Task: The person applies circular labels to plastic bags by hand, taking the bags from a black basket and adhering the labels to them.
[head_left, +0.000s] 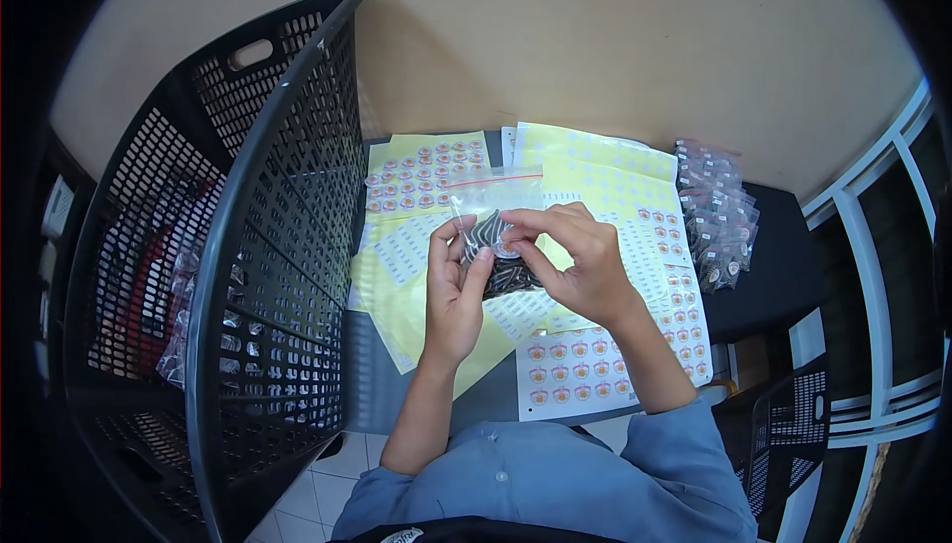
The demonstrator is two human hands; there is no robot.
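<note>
A clear zip bag (496, 186) with a red seal line is held up over the table, its lower part filled with dark, striped pieces. My left hand (455, 290) grips the bag's left side, thumb in front and fingers behind. At the bag's front, my right hand (583, 257) has thumb and forefinger closed around a small round sticker (507, 243), which overlaps the bag in this view. Beneath both hands lie yellow backing sheets (476, 355) and white sheets of round orange-and-pink stickers (578, 374).
A tall black plastic basket (288, 136) rises on the left, with filled bags (180, 320) inside. Several packed bags (716, 216) are piled at the table's right. A wall (595, 37) stands behind, and a smaller black basket (788, 419) is at lower right.
</note>
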